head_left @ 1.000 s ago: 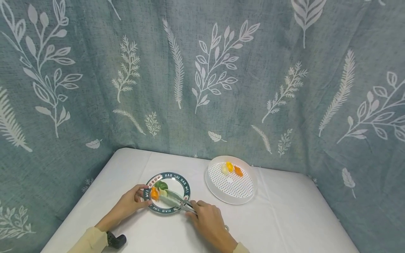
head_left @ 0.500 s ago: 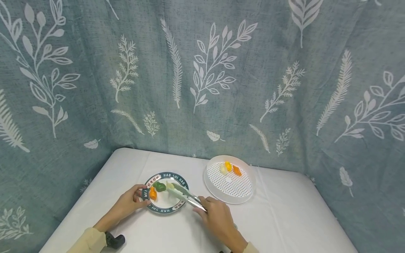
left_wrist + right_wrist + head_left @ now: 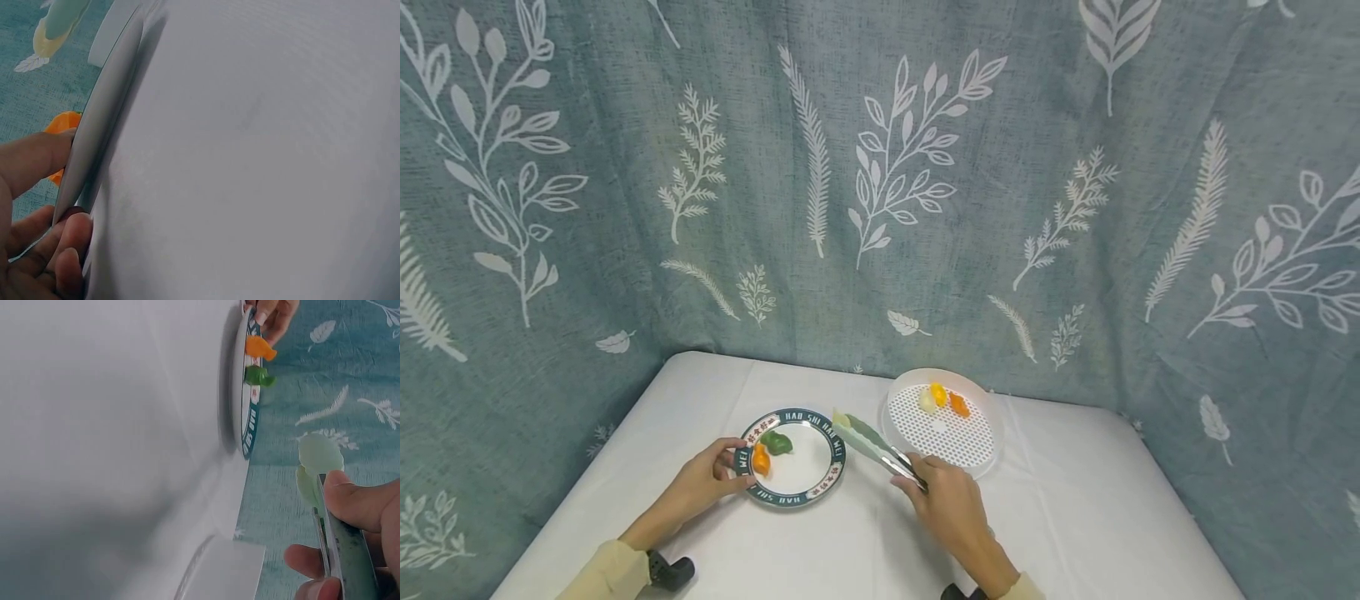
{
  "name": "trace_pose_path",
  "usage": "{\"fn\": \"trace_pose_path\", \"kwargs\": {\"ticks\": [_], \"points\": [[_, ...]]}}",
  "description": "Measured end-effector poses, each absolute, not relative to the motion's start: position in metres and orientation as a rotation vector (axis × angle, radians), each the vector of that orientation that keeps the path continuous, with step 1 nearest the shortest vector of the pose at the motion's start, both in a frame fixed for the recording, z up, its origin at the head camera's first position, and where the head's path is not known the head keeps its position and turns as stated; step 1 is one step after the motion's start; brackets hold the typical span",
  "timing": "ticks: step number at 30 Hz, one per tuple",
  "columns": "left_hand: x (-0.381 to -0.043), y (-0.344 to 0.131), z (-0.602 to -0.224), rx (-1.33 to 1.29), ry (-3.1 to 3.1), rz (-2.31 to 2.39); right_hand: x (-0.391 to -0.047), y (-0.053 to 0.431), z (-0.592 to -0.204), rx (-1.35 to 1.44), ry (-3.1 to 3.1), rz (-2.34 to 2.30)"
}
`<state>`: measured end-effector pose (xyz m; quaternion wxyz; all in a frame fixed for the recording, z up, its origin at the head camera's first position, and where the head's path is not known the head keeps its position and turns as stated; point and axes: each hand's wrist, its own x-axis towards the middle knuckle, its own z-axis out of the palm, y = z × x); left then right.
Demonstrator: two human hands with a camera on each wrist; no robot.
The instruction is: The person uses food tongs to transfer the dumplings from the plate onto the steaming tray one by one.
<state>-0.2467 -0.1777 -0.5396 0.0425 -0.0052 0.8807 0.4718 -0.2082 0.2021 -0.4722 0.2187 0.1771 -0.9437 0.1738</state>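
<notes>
On the left of the table, the left hand [image 3: 711, 475] pinches the left rim of a round white plate with a dark green, lettered border [image 3: 788, 501], its thumb on the upper side and other fingers curled below the edge. On the plate's left part lie a small orange pepper-shaped piece [image 3: 761, 460], near that hand, and a green pepper-shaped piece [image 3: 777, 442] just beyond it and slightly to the right.

The right hand [image 3: 951, 504] grips metal-handled tongs with pale green tips [image 3: 868, 447], thumb on one side and fingers curled on the other. The tongs are raised above the table, pointing left and far, their tips by the plate's right far rim. Between the tips sits a pale yellow piece [image 3: 45, 45], mostly hidden by them.

At the far right of the plate, apart from it, stands a round white tray with a perforated floor [image 3: 951, 446]. In its far part are a cream-coloured piece [image 3: 928, 402] on the left, a bright yellow piece [image 3: 938, 394] just beside it, and an orange lumpy piece [image 3: 958, 405] to the right.

A white cloth [image 3: 820, 554] covers the table; a teal curtain with white leaf prints [image 3: 760, 167] hangs behind.
</notes>
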Motion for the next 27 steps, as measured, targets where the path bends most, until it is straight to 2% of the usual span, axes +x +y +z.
{"fn": "trace_pose_path", "kwargs": {"ticks": [27], "points": [[-0.248,-0.178,-0.539,-0.04,2.696,1.428,-0.223,0.297,-0.475,0.148,-2.712,0.417]]}}
